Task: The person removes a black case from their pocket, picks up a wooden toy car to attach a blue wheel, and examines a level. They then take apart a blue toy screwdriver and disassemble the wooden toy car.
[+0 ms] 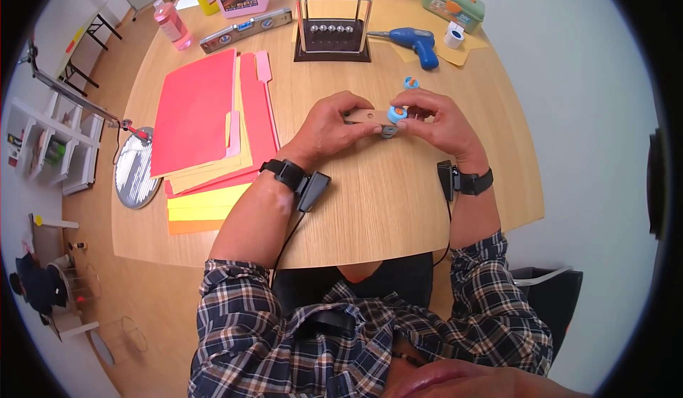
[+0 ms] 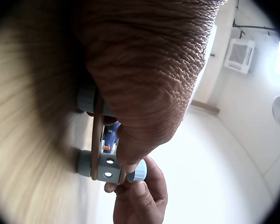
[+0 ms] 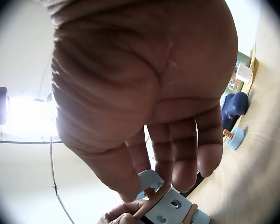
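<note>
My left hand grips a flat wooden strip low over the table, thumb on its near side. A grey-blue block with round holes sits between this strip and a second wooden one, in the left wrist view. At the strip's right end, my right hand pinches a light-blue round cap between thumb and fingers. An orange-brown shaft shows under the cap in the right wrist view. Another light-blue cap with an orange screw lies loose on the table beyond my right hand.
Red and yellow folders lie at the left. Behind the hands stand a Newton's cradle, a spirit level and a blue toy drill. Bottles and a green case line the far edge.
</note>
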`<state>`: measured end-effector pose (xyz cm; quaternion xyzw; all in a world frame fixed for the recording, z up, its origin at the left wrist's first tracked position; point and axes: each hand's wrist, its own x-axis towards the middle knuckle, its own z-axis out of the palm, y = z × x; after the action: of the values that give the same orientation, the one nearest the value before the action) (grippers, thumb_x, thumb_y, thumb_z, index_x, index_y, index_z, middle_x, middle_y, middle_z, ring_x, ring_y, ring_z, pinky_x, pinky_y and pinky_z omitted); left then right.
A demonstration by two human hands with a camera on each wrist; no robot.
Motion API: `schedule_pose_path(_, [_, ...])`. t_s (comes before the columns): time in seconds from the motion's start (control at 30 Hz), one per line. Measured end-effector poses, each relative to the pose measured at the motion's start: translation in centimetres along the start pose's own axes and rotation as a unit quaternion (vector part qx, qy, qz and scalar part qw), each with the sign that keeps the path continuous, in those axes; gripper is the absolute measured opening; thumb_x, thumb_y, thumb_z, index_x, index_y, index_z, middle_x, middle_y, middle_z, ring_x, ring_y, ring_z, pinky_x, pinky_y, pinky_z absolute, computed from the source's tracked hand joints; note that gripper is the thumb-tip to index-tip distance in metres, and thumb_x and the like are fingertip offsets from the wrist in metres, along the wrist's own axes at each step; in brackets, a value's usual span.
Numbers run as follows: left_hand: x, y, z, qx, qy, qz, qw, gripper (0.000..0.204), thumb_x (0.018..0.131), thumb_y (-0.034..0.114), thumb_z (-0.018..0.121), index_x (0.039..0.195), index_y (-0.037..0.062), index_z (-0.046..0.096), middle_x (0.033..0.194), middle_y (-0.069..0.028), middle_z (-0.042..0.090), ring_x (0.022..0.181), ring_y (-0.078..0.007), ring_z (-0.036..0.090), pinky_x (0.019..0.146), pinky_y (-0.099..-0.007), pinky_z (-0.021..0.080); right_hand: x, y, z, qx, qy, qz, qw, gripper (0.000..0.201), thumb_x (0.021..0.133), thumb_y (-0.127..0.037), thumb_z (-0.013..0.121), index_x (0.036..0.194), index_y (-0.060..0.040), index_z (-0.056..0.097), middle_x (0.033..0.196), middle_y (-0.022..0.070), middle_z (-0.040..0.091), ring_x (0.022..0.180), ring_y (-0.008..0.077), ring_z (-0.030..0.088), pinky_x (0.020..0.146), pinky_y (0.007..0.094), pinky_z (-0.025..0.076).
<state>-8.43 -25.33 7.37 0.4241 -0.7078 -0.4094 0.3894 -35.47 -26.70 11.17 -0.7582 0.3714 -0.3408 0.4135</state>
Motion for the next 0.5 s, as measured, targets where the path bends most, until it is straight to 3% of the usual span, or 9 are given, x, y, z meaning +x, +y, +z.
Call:
schedule_pose_path(0.27, [0.0,0.0,0.0,-0.001,-0.007,0.004,1.0,0.051,0.086,0.008,0.09,0.133,0.0007,0.072,0.119,-0.0107,0.076,0.111,-0.0184,0.071,0.099,-0.0337,0.057,0.0,-0.3,0.2,0.002,0.007,0.001,1.0,0.029,0.09,-0.002,0.084,0.118,-0.0053,0.08,0.1,-0.0023,0.073,0.084,0.0075,0.062,0.075,0.025,0.05])
schedule_pose_path(0.5, [-0.1,0.1,0.0,0.007,-0.001,0.001,1.0,0.054,0.085,0.007,0.091,0.135,0.0022,0.071,0.12,-0.01,0.076,0.111,-0.018,0.07,0.1,-0.0337,0.057,0.2,0.6,0.1,0.013,0.002,-0.021,1.0,0.022,0.09,-0.002,0.084,0.112,-0.0047,0.081,0.1,-0.0021,0.074,0.082,0.0067,0.059,0.074,0.0236,0.049])
